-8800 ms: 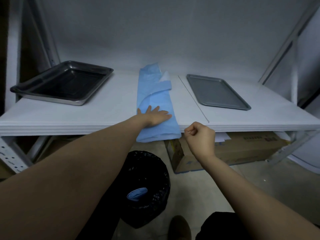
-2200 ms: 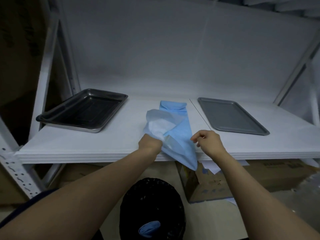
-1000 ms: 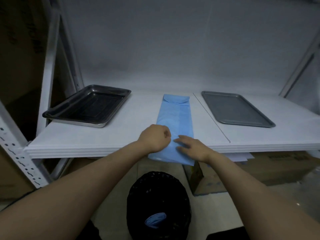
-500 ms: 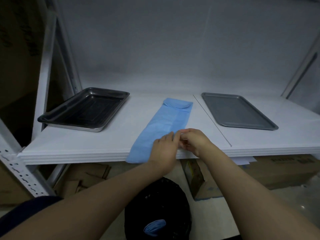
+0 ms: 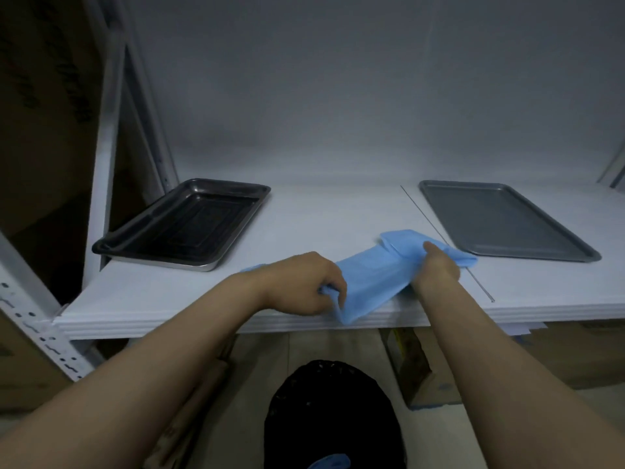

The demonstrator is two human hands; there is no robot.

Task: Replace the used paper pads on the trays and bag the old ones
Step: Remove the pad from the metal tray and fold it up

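Likely step: unfolding fresh pad (image 5: 372, 279). Fingers of left hand (image 5: 301, 282) pinch near end; fingers of right hand (image 5: 438, 265) clasp far end. Next: spread flat into tray (image 5: 500, 218) right of pad.

Your left hand (image 5: 306, 286) and right hand (image 5: 439, 267) are bare, and so are both arms: your left forearm (image 5: 162, 360) and right forearm (image 5: 473, 350) show uncovered skin from the wrist to the near edge of the view. In this dim light, finer detail such as your nails is too blurred to tell.
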